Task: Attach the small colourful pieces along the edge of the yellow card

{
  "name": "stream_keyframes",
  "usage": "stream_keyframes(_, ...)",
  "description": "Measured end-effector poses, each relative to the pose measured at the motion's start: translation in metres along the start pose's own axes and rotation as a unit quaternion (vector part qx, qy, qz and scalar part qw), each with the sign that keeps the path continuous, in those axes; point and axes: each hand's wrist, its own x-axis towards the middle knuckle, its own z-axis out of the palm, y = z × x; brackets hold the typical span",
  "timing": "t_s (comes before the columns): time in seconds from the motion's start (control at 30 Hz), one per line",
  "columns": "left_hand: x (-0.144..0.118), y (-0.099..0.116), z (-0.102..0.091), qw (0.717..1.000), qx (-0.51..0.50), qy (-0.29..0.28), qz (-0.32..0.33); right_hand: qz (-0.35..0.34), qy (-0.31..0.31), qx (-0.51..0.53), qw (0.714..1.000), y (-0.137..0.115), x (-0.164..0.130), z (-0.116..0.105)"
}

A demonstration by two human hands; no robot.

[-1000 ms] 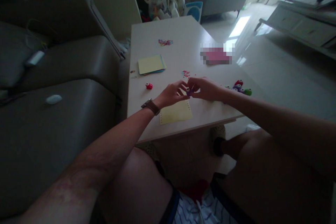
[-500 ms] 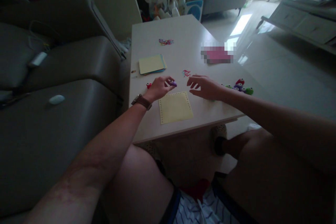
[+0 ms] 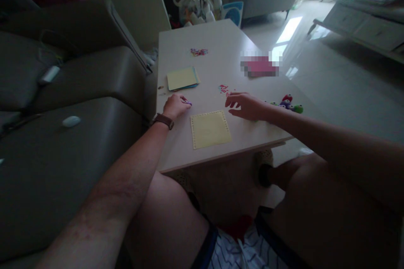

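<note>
Toward the left side of the table, my left hand [image 3: 176, 106] is closed around a small purple paper punch [image 3: 187, 102], partly hidden by the fingers. My right hand [image 3: 241, 105] hovers or rests low over the table, fingers loosely bent and apart, holding nothing. Between and in front of the hands lies a yellow sheet of paper [image 3: 211, 129] with a row of small marks along its left, top and right edges. Tiny red and pale paper bits [image 3: 224, 89] lie just beyond my right hand. Several red, purple and green punches [image 3: 287, 103] sit behind my right wrist.
A stack of yellow and blue paper [image 3: 182, 78] lies at the left, with a pile of colourful bits [image 3: 198, 52] farther back. A pink item [image 3: 260, 66], partly blurred out, is near the table's right edge. A grey sofa [image 3: 94, 134] borders the left.
My left hand has moved left with the purple punch, away from above the sheet. The red punch seen beside it is now hidden. My right hand has barely moved.
</note>
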Motion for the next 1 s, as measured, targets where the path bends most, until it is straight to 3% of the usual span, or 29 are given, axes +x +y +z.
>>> stream_keyframes(0.13, -0.003, 0.001, -0.003, 0.999, 0.032, -0.009, -0.037, 0.000, -0.014, -0.013, 1.000, -0.004, 0.000, -0.002)
stream_keyframes(0.57, -0.009, 0.008, -0.015, 0.987, 0.146, -0.030, -0.052, 0.021, -0.037, -0.037, 0.998, -0.006, 0.002, -0.003)
stream_keyframes(0.87, -0.015, 0.022, -0.020, 0.980, 0.190, -0.034, -0.045, 0.126, 0.035, -0.076, 0.989, -0.008, 0.000, -0.028)
stream_keyframes(1.0, -0.022, 0.040, -0.019, 0.983, 0.181, 0.010, 0.027, 0.166, 0.057, -0.103, 0.979, -0.005, -0.002, -0.037)
